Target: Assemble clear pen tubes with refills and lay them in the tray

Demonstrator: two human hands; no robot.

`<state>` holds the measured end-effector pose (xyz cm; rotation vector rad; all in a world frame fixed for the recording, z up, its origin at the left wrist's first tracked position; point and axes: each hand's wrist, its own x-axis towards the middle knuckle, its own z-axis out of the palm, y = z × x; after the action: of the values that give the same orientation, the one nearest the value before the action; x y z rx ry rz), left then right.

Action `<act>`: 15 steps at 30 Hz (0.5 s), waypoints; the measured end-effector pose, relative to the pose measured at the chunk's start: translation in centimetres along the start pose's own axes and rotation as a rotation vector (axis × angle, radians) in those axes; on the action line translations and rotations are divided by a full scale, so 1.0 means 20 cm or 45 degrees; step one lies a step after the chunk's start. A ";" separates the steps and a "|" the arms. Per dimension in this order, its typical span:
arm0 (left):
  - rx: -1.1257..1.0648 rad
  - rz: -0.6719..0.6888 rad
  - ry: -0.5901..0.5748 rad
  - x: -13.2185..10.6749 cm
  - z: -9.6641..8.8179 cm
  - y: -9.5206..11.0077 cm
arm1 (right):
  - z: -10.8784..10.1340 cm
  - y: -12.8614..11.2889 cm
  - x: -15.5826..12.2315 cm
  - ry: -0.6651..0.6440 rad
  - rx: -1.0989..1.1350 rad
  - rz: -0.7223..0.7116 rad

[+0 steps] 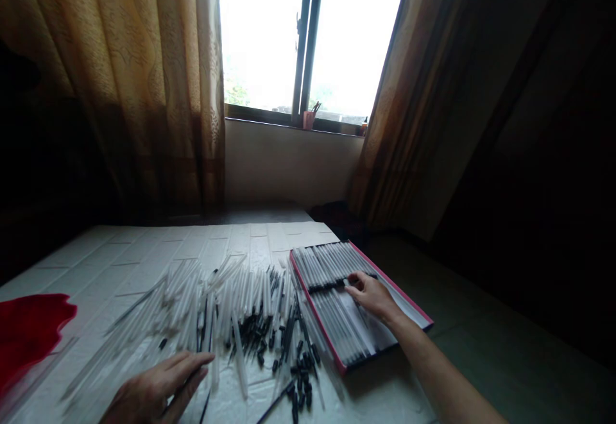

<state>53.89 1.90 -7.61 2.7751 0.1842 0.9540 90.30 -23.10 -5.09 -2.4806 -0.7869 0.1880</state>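
My right hand (370,294) reaches over a shallow box (409,306) with a pink-red rim, thumb and finger pinched on a pen whose pale end (346,283) shows at the fingertips. Clear pens with black ends lie side by side in two rows in the box, an upper row (332,263) and a lower row (332,322). My left hand (161,385) hovers low at the near side of a loose heap, fingers stretched and thumb a little apart. A thin dark refill (205,405) passes by its fingertips. Clear pen barrels (185,289) are heaped beyond it.
Black pen caps (301,379) and dark thin refills (289,334) lie between the heap and the box. Red cloth or plastic (31,334) covers the table's left side. The white brick-patterned tabletop (260,238) ends near the box. A pink cup (308,119) stands on the windowsill.
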 end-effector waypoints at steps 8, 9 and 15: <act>0.005 0.001 0.082 0.04 -0.06 0.03 | 0.03 -0.08 -0.07 -0.030 -0.274 -0.100; 0.007 0.003 0.091 0.04 -0.07 0.03 | 0.03 -0.09 -0.08 -0.027 -0.305 -0.109; 0.071 -0.010 0.052 0.04 -0.09 0.02 | 0.03 -0.14 -0.12 -0.023 -0.470 -0.117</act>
<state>53.47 1.97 -5.70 2.8046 0.2309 1.0192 86.77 -22.36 -4.13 -2.7792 -1.0190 0.0325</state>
